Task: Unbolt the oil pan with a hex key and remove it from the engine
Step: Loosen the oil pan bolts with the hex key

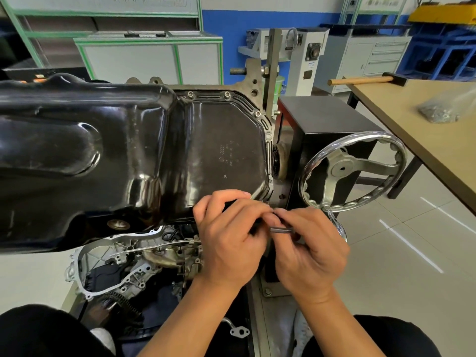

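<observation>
Black oil pan point(128, 150) across left and centre of frame, seated on the upturned engine point(123, 264), flange down against the block. Bolts point(226, 94) in place along the flange at upper centre and down the right edge. Open threaded drain hole on the pan's lower side, left of the hands.

Both hands at lower centre, meeting just below the pan's lower right corner. Left hand point(229, 240) back-up, fingers curled and tight against the pan edge, closed round the dark left end of the hex key point(282, 230). Right hand point(309, 253) just beside it, fingers curled over the key's right end, fingertips touching those of the left hand. Only a short grey length of the key visible between the two hands, roughly level. Tip of the key and any bolt under it hidden by the fingers.

Chrome handwheel point(353, 171) of the engine stand right of the pan, its grip just behind the right hand. Black box of the stand behind the wheel.

Worktop point(425, 140) at upper right, well apart from the engine: wooden-handled hammer point(365, 79) at its far corner, clear bag of small metal parts point(440, 112) nearer the right edge of frame.
</observation>
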{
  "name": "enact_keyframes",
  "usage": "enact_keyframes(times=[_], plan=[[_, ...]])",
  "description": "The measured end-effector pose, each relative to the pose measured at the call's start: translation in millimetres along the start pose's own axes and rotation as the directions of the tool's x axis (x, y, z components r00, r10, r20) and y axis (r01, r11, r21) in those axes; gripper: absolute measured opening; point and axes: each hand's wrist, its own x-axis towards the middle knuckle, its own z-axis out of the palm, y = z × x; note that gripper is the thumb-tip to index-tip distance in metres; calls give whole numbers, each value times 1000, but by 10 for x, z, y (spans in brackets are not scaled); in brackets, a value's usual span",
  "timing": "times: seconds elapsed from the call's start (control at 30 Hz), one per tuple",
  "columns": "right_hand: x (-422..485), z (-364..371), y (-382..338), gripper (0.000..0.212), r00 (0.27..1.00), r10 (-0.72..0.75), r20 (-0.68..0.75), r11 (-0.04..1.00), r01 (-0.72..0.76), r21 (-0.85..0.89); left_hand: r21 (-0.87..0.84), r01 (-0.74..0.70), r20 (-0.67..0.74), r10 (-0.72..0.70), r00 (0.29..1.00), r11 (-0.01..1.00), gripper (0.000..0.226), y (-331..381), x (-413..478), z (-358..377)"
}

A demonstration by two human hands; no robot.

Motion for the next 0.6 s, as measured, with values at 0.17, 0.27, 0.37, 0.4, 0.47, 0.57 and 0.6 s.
enact_keyframes(times=[0.17,0.27,0.37,0.4,0.47,0.57,0.6], plan=[[-65,71,-18,19,998,-4,65,999,1,54,24,-71,58,70,996,997,22,-52,-13,-48],[-85,122,-28,28,996,14,92,1000,-16,22,5,-101,52,101,994,995,25,-102,-36,-44],[-113,83,24,31,994,36,108,998,-42,51,-18,-69,0,70,998,997,18,-83,-49,-6],[-112,57,64,31,991,93,96,992,-100,71,-20,-61,-11,60,998,998,15,-80,-47,1],[-79,20,164,33,967,242,83,967,-247,56,-17,-54,-20,53,998,998,8,-83,-46,4],[-51,-14,309,34,908,294,299,955,-295,-43,6,-43,-18,43,999,999,6,-69,-46,-7],[-64,-18,333,32,888,271,371,960,-277,-38,12,-39,-21,39,999,999,7,-57,-42,-11]])
